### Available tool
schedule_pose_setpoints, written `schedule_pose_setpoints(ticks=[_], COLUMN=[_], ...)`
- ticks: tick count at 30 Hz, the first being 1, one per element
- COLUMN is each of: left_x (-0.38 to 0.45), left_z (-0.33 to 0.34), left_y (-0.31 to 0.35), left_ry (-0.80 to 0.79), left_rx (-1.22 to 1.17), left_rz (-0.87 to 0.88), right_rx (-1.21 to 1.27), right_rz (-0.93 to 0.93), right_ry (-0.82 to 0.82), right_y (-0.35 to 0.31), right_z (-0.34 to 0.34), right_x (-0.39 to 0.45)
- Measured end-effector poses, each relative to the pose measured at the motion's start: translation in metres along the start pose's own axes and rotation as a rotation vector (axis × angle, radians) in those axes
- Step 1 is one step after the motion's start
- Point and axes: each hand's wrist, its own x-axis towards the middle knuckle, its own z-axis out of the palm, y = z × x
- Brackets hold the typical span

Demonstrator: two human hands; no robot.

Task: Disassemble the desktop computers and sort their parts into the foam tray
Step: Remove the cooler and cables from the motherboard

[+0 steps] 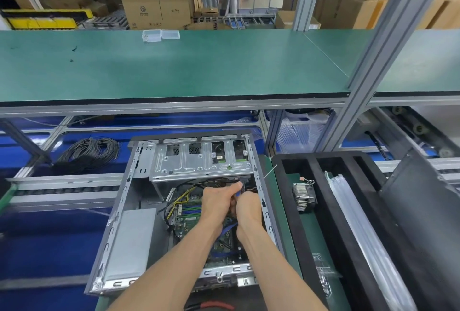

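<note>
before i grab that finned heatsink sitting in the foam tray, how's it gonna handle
The heatsink looks like stacked metal fins, so probably dense and heavy for its size, and stiff. The thin fin edges may dig into fingers and could bend if squeezed. It leans tilted in its slot of the foam tray, so it may tip when nudged; the wire clip on top could snag.

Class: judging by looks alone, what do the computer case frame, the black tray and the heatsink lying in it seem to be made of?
Computer case frame: bare sheet metal, dull silver with stamped slots.
Black tray: probably foam, matte with thick soft-edged walls.
Heatsink: metal, likely aluminium, with thin shiny stacked fins.
</note>
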Motion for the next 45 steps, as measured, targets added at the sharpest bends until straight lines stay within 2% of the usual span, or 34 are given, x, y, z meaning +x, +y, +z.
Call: schedule_pose_setpoints(ticks=[5, 9, 12, 13, 17, 27, 33, 38, 45], left_x=[-0.004, -0.005, -0.002, -0.001, 0.002, 0.008, 0.002, 0.011, 0.001], left_z=[-0.001, 0.005, 0.011, 0.014, 0.022, 0.022, 0.028, 0.013, -0.004], left_y=[0.002, 0.004, 0.01, 0.012, 0.015, 0.014, 0.007, 0.01, 0.011], left_ry=[-0.04, -0.08, -0.103, -0.101, -0.03, -0.009, 0.003, -0.026, -0.064], left_rx=[-0.013, -0.083, -0.102, -0.114, -0.182, -0.154, -0.248, -0.102, -0.088], left_rz=[0.005, -0.146, -0.206, -0.2, -0.175, -0.111, -0.107, -0.074, -0.045], right_rx=[0.006, 0.04, 0.144, 0.155, 0.251, 0.268, 0.329, 0.304, 0.277], right_rz=[-0.055, -0.054, -0.029, -0.045, 0.007, -0.018, 0.02, -0.01, -0.071], right_ry=[-0.013, -0.024, -0.149, -0.169, 0.0, 0.006, 0.012, 0.026, -0.066], right_y=[-0.004, -0.002, -0.003, -0.002, 0.005, 0.006, 0.009, 0.009, 0.002], right_z=[-0.001, 0.0, 0.001, 0.002, 0.006, 0.009, 0.008, 0.009, 0.008], right_x=[-0.008, -0.008, -0.002, 0.0, 0.008, 0.015, 0.019, 0.011, -0.003])
